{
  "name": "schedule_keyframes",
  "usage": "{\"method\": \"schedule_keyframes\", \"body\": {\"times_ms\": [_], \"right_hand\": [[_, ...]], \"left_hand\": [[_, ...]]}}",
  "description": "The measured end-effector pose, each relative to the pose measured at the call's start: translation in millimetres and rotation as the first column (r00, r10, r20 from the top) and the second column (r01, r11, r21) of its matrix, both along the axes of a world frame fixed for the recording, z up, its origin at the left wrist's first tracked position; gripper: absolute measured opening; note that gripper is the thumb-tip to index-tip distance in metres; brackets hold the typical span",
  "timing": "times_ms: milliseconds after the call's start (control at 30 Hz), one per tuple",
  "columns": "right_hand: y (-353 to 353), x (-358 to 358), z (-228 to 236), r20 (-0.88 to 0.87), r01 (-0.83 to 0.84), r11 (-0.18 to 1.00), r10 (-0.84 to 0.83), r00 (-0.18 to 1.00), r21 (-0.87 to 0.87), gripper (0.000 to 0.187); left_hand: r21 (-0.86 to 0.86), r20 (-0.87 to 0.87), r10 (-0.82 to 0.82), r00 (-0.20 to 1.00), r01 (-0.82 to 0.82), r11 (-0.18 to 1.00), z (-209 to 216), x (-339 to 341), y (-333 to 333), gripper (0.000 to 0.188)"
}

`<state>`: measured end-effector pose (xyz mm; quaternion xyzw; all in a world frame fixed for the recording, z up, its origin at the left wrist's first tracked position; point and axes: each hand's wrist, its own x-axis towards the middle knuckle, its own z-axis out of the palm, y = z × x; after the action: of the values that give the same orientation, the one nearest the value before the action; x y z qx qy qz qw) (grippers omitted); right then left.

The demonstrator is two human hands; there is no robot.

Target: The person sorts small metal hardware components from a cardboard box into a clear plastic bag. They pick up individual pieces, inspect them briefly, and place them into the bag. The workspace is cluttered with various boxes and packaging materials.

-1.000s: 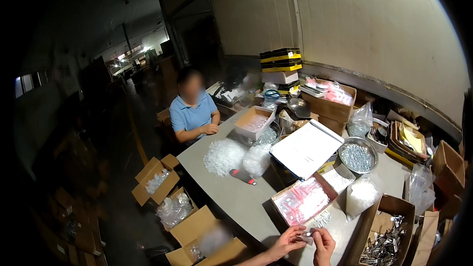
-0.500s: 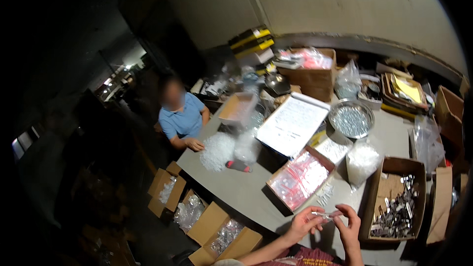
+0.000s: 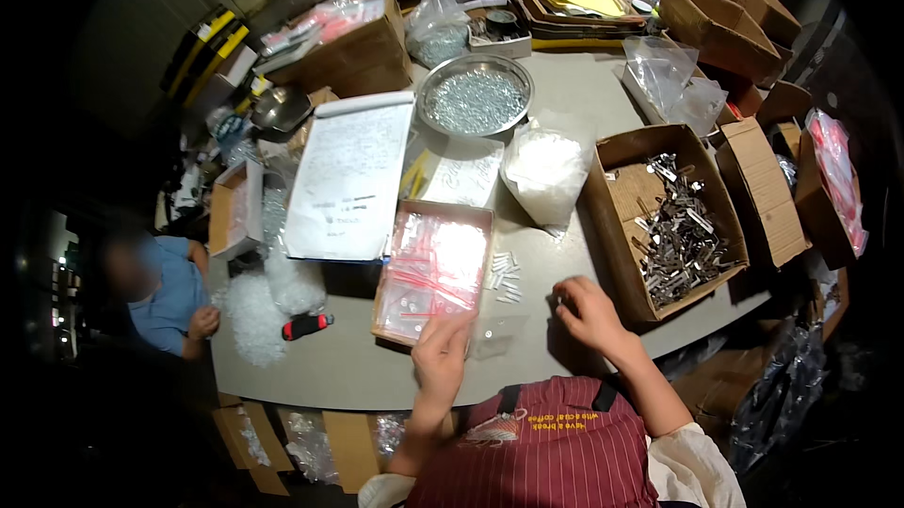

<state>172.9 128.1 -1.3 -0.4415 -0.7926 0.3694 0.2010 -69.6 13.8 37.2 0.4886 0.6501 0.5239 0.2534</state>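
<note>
My left hand (image 3: pixel 441 357) reaches over the near edge of a shallow cardboard box (image 3: pixel 379 310) of clear plastic bags with red strips (image 3: pixel 431 268). Its fingers are drawn together; what they grip is hidden. A small clear bag (image 3: pixel 492 337) lies right beside them, and I cannot tell if they touch it. Apart to the right, my right hand (image 3: pixel 591 318) hovers low over the table, fingers curled, a tiny bright spot at their tips. Between the hands and slightly farther off lie several small whitish cylindrical pieces (image 3: pixel 504 277).
A deep carton (image 3: pixel 617 211) of metal parts stands at right. Behind are a bag of white pieces (image 3: pixel 546 174), a steel bowl (image 3: pixel 523 122) of small metal pieces and a clipboard (image 3: pixel 348 174). A red-and-black tool (image 3: pixel 307 325) lies left, near a seated person (image 3: pixel 169 291).
My hands have moved apart from the small clear bag they were holding together; the left is now at the bag box. The view has swung right, shifting the scene leftward.
</note>
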Motion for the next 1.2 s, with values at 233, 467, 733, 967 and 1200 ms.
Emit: {"method": "schedule_keyframes", "body": {"times_ms": [233, 467, 733, 967, 1200], "right_hand": [[44.1, -46.7, -40.9, 0.066, -0.080, 0.976, 0.068, 0.995, 0.203, 0.045], [50.5, -73.2, -32.7, 0.192, -0.364, 0.863, 0.314, 0.930, 0.350, 0.047], [27.8, -9.0, -25.5, 0.007, -0.103, 0.948, 0.106, 0.994, 0.302, 0.053], [-14.8, 6.2, 56.2, -0.083, -0.379, 0.840, 0.441, 0.893, 0.387, 0.038], [-22.7, 23.3, 43.8, 0.053, -0.509, 0.815, 0.516, 0.855, 0.278, 0.038]], "left_hand": [[0.094, -0.339, -0.097, 0.936, 0.136, 0.986, -14.4, 16.5, 16.0, 0.010], [0.053, -0.163, -0.053, 0.985, 0.062, 0.997, -27.4, 39.9, -7.3, 0.009], [0.012, -0.301, -0.051, 0.952, 0.057, 0.998, -35.9, 53.7, -19.4, 0.012], [-0.022, -0.296, -0.146, 0.944, 0.146, 0.989, -36.3, 64.4, -9.4, 0.026], [-0.018, -0.337, -0.168, 0.926, 0.172, 0.985, -25.9, 80.8, -16.0, 0.037]]}}
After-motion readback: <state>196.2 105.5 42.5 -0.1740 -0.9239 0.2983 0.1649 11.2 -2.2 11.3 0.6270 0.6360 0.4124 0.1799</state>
